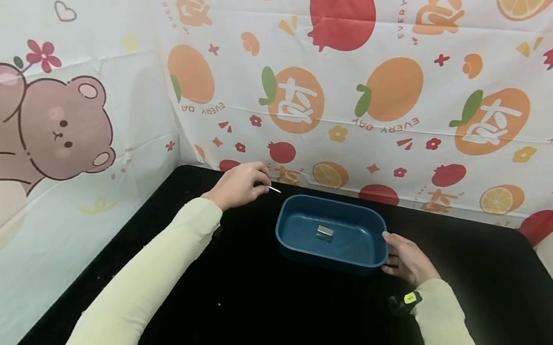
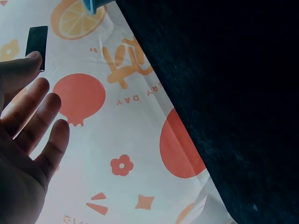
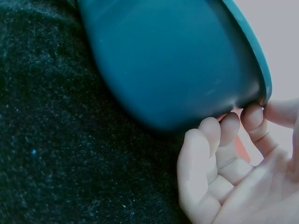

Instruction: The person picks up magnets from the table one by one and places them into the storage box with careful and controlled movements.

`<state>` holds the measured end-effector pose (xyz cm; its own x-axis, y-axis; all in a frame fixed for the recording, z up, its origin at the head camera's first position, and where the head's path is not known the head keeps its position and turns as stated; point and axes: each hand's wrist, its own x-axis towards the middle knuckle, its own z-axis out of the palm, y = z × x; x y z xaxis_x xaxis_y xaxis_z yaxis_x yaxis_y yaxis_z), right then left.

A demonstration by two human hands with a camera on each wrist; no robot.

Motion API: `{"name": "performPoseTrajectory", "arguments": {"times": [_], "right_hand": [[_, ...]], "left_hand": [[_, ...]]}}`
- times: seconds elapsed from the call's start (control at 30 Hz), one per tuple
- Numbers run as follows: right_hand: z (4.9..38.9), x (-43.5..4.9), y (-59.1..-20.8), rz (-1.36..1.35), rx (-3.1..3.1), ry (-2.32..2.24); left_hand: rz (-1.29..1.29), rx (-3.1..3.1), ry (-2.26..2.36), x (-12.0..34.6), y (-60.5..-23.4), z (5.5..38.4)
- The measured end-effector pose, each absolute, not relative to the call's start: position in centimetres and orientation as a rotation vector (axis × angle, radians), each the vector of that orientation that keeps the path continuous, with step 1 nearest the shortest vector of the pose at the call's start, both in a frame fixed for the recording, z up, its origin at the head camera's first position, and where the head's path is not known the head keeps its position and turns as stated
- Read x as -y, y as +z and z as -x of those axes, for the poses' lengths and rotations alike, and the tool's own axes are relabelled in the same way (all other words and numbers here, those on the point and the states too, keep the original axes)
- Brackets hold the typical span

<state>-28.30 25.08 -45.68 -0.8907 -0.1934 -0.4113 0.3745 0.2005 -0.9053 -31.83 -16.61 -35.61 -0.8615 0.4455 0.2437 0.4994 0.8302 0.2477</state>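
Observation:
My left hand (image 1: pixel 240 184) is at the table's far edge, left of the blue plastic basin. Between thumb and fingertips it pinches a small flat rectangular piece (image 2: pixel 38 39), dark in the left wrist view and a thin pale edge in the head view. The other fingers are spread below it. My right hand (image 1: pixel 408 259) grips the right end of the blue basin (image 1: pixel 327 260), thumb at the rim and fingertips against the outer wall (image 3: pixel 154 70). Inside the basin lies a small shiny silver block (image 1: pixel 324 233).
A black cloth-like surface covers the table (image 1: pixel 283 322). Right behind its far edge hangs a white fruit-printed curtain (image 1: pixel 332 108), and a bear-printed sheet (image 1: pixel 63 122) hangs along the left side. A small white speck (image 1: pixel 219 304) lies on the black surface.

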Motion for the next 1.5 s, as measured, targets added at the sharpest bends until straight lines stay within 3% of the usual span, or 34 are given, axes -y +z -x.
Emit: {"name": "performPoseTrajectory", "arguments": {"times": [1.5], "right_hand": [[28.3, -25.1, -45.5, -0.175, -2.008, -1.745]], "left_hand": [[0.736, 2.85, -0.283, 14.9, -33.5, 32.7]]}}
